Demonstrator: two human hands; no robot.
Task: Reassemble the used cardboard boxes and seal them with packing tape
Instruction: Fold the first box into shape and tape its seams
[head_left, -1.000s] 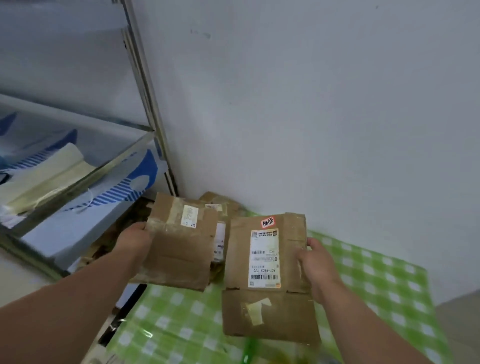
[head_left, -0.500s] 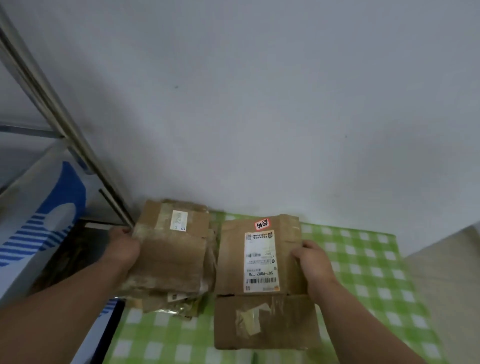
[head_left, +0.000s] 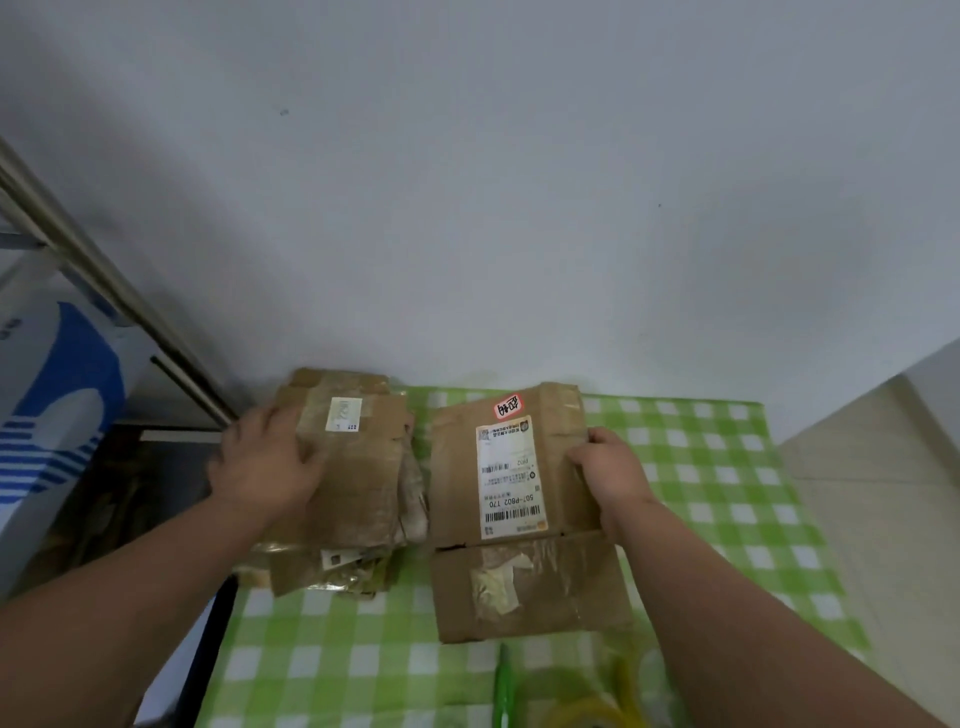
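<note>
Cardboard is down on the desk now: a second ago I had a flattened piece lifted in each hand, and both have since come to rest on the green-checked cloth. My left hand has set its piece on top of the stack of flattened boxes at the far left corner, against the wall, and lies flat on it with the fingers spread and relaxed, pressing rather than gripping. My right hand keeps hold of the labelled box, which lies flat just to the right of the stack, its shipping label facing up; the fingers curl over its right edge and the thumb appears tucked beneath, though I cannot see it. My view has swung right as well, so the metal shelf has slid to the left margin. At the near edge, just below the labelled box, sit a roll of packing tape and a green pen-like tool, neither touched. I read this as the sorting being over: the spares are parked and one box is singled out. It is still flat, with old tape on its near flap, so opening it into shape comes before any sealing.
</note>
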